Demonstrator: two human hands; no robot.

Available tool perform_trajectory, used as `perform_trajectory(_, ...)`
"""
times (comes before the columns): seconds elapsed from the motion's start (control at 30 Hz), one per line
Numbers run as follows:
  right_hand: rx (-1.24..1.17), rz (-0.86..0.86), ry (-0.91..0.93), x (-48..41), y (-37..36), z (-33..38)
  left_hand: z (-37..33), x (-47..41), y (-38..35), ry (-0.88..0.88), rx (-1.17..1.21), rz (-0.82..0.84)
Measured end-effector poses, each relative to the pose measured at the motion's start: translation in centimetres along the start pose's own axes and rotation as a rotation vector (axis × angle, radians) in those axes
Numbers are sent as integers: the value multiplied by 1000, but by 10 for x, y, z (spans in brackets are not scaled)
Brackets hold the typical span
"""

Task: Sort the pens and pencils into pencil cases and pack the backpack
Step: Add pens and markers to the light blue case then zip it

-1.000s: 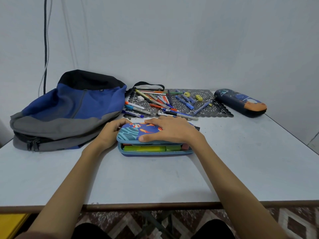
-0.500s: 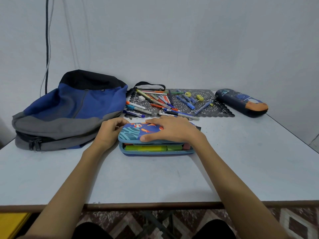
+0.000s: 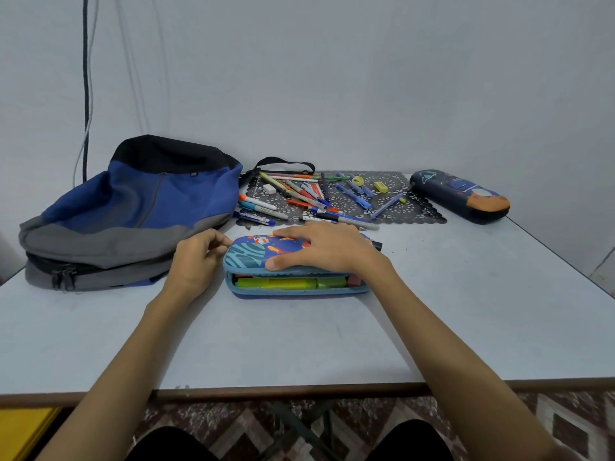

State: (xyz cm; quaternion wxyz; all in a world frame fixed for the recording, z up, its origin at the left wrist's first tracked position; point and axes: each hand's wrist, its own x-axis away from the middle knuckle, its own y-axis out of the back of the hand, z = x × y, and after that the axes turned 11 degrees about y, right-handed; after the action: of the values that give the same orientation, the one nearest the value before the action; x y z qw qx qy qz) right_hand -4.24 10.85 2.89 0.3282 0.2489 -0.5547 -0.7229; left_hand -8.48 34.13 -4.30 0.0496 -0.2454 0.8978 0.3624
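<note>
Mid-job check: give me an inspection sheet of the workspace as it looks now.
Surface: pale grey table, brown front edge.
Job's things: blue patterned pencil case, lid ajar, green highlighter inside; dark navy pencil case with orange end, looks closed, back right; loose pens and pencils on black lace mat; blue, grey and black backpack lying at left.
Clutter: white eraser, yellow sharpener on the mat.
Hands: right hand flat on the blue case's lid; left hand curled at its left end, grip unclear.
Cables: dark cable hanging down the wall, left.
Surroundings: plain pale wall, patterned floor, yellow object bottom left.
</note>
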Motion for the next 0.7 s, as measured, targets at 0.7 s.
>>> perform_trajectory(0.7, 88, -15, 12, -8, -5, -6, -22, 92, 9, 187, 175, -130)
